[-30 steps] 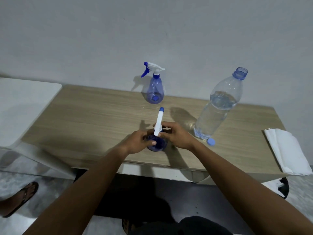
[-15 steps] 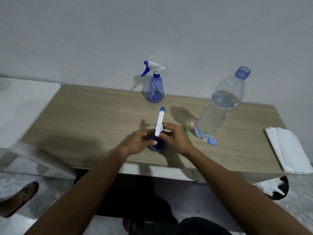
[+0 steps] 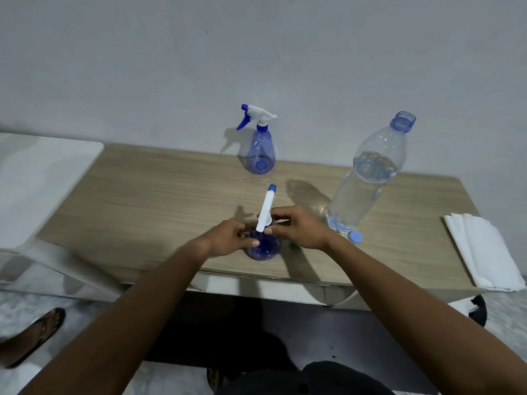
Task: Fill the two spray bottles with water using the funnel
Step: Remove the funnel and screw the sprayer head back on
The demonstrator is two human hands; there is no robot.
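A blue spray bottle point(image 3: 263, 248) stands near the front edge of the wooden table point(image 3: 159, 201). My left hand point(image 3: 228, 238) grips its body. My right hand point(image 3: 299, 228) pinches the neck under its white spray head point(image 3: 266, 208), whose nozzle points away from me. A second blue spray bottle point(image 3: 260, 151) with its spray head on stands by the wall. An uncapped large water bottle point(image 3: 368, 175), partly filled, stands at the right. A sliver of the green funnel point(image 3: 293, 246) shows beneath my right hand; the rest is hidden.
The water bottle's blue cap point(image 3: 355, 237) lies by its base. Folded white paper towels point(image 3: 484, 252) rest on the table's right end. A white surface point(image 3: 37, 178) adjoins the table at left. A sandalled foot point(image 3: 31, 337) is on the floor at lower left.
My right hand has shifted its grip on the spray head's collar, and both hands stay on the near bottle. The view has drifted slightly.
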